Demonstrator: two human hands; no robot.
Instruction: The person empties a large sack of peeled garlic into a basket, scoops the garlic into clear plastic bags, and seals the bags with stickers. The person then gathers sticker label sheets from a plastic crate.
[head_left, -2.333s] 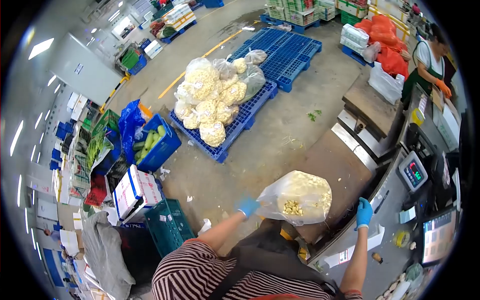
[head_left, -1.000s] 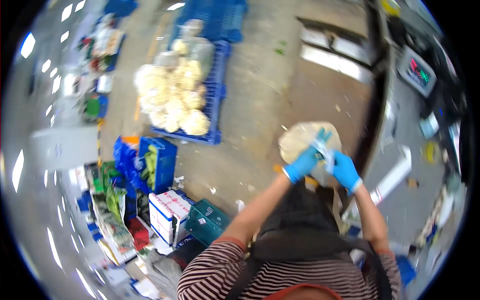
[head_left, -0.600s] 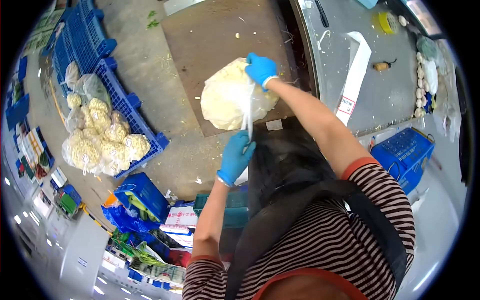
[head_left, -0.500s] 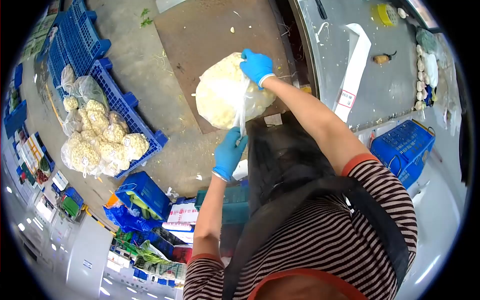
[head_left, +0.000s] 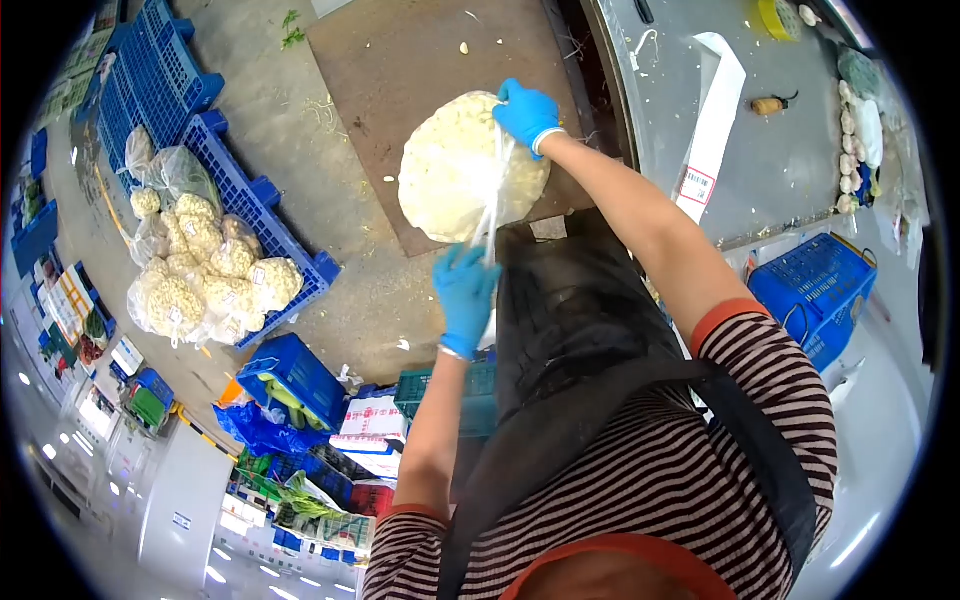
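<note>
A clear plastic bag (head_left: 450,170) full of pale peeled garlic cloves rests on a brown board on the floor in front of me. My right hand (head_left: 527,115), in a blue glove, pinches the plastic at the bag's upper right edge. A pulled strip of the bag's plastic runs from there down to my left hand (head_left: 466,300), also blue-gloved. The left fingers are slightly blurred, at the lower end of this gathered plastic, with the thumb against it. Glare hides part of the bag's surface.
Several filled bags (head_left: 205,255) sit on a blue pallet (head_left: 245,190) at left. A blue crate (head_left: 290,385) of green vegetables stands below them. At right, a metal table (head_left: 780,170) bears a white label strip (head_left: 715,120), a small tool (head_left: 770,105) and garlic bulbs. Another blue crate (head_left: 815,295) stands beside it.
My right hand has moved slightly up and right with the bag's edge. My left hand has shifted a little right, its fingers looser. The bag appears slightly higher and turned.
</note>
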